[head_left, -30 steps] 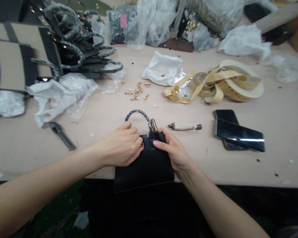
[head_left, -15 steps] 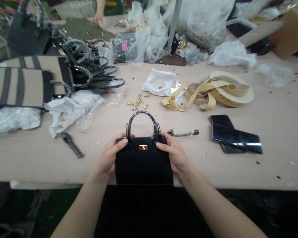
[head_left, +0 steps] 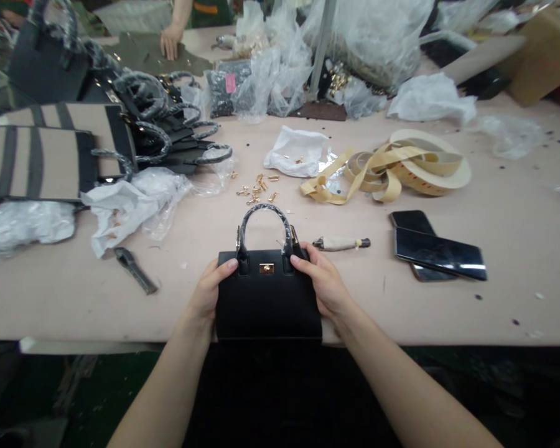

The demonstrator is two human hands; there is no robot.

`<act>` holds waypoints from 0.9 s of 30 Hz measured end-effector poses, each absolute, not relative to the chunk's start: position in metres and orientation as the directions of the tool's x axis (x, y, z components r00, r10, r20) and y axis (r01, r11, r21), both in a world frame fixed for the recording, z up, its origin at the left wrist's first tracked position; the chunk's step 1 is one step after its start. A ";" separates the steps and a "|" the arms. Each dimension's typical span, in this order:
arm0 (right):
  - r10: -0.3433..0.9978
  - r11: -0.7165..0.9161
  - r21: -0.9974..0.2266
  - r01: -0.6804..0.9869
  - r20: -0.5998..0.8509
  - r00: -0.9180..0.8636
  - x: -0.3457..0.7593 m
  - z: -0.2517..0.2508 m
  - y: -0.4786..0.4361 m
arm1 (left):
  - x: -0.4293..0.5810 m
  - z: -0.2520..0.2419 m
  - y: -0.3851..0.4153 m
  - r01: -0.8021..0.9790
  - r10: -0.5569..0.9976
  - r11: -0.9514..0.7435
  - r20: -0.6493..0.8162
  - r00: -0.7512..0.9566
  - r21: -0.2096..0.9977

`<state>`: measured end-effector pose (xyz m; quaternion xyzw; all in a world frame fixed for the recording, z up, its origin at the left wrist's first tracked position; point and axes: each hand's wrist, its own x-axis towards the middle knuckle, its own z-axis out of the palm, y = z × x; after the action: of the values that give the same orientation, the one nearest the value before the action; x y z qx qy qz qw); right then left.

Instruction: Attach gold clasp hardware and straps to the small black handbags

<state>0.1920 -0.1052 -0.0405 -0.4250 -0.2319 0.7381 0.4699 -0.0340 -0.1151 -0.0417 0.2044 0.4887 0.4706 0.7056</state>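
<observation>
A small black handbag (head_left: 268, 305) with a gold clasp on its front is at the table's near edge, its wrapped handle arching up. My left hand (head_left: 208, 287) grips its left side, thumb on the front face and fingers behind. On the right side my right hand (head_left: 324, 281) holds it the same way, thumb near the base of the handle. Just beyond the bag lie several small gold metal pieces (head_left: 261, 182). A tool with a cloth-wrapped handle (head_left: 340, 243) rests to the right of the bag, and a dark, flat-handled tool (head_left: 135, 270) to the left.
Two stacked phones (head_left: 441, 252) lie at right, with a roll of yellow tape (head_left: 401, 167) behind them. More bags (head_left: 42, 158) with wrapped handles pile up at left beside crumpled plastic. Plastic bags (head_left: 368, 43) and a metal post (head_left: 322, 50) stand at the back. Another person's hand (head_left: 172, 41) touches dark material.
My hands keep hold of the handbag; its front tilts slightly more into view. The other person's hand has moved left and down. The whole view has shifted a little.
</observation>
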 end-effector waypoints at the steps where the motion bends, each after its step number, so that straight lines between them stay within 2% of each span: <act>1: 0.892 -0.449 -0.744 -0.494 -0.409 -0.194 0.192 -0.041 -0.105 | -0.034 -0.041 -0.115 -0.465 0.866 0.470 -0.493 0.080 0.750; 16: 0.871 -0.490 -0.737 -0.465 -0.396 -0.290 0.196 -0.041 -0.102 | -0.034 -0.040 -0.117 -0.478 0.880 0.463 -0.450 0.151 0.746; 27: 0.872 -0.490 -0.749 -0.447 -0.429 -0.237 0.193 -0.042 -0.100 | -0.034 -0.043 -0.116 -0.467 0.896 0.440 -0.410 0.170 0.767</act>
<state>0.1933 -0.0999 -0.0424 -0.4321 -0.2458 0.7472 0.4411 -0.0336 -0.1159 -0.0429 0.2436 0.4408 0.4699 0.7250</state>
